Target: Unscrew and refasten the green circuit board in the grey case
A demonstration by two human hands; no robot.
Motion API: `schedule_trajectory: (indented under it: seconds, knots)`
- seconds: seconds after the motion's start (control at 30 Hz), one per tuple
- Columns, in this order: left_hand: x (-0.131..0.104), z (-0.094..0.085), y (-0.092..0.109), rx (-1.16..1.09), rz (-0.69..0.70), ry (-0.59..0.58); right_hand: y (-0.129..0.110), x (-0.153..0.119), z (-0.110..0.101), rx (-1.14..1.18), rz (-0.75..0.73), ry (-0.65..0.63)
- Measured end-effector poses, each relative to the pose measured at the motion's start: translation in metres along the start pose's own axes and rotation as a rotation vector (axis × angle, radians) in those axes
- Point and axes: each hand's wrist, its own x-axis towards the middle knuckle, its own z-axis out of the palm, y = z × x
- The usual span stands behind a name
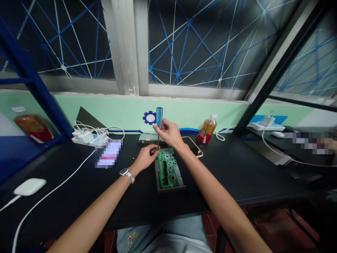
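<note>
A green circuit board lies in a grey metal housing on the black table. My right hand is closed on a screwdriver with a clear blue handle. The screwdriver stands upright, its shaft pointing down at the upper left corner of the board. My left hand, with a silver watch on the wrist, is at that same corner, its fingertips together around the lower end of the shaft. Whether they touch the shaft or the housing edge is too small to tell.
Behind the board are a flat grey metal piece and a phone. A drink bottle stands at the back right. On the left are a lit phone, a power strip, a white case and a long cable.
</note>
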Motion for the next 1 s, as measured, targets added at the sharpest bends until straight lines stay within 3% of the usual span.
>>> schedule_trajectory:
  seconds: [0.2,0.4,0.6,0.87,1.0]
  knots:
    - [-0.014,0.0,0.004,0.083,0.035,-0.063,-0.003,-0.002,-0.002,0.016,-0.028,-0.004]
    - [-0.012,-0.003,0.005,0.097,0.039,-0.083,-0.001,-0.004,-0.007,0.041,-0.053,-0.02]
    - [-0.013,-0.005,0.004,0.078,0.07,-0.099,-0.001,-0.008,-0.011,0.133,-0.02,-0.129]
    - [-0.001,-0.006,0.016,-0.131,0.068,0.014,0.003,-0.009,-0.009,0.485,0.098,-0.293]
    - [0.012,-0.007,0.018,-0.274,0.071,-0.017,0.003,-0.01,-0.01,0.533,0.141,-0.313]
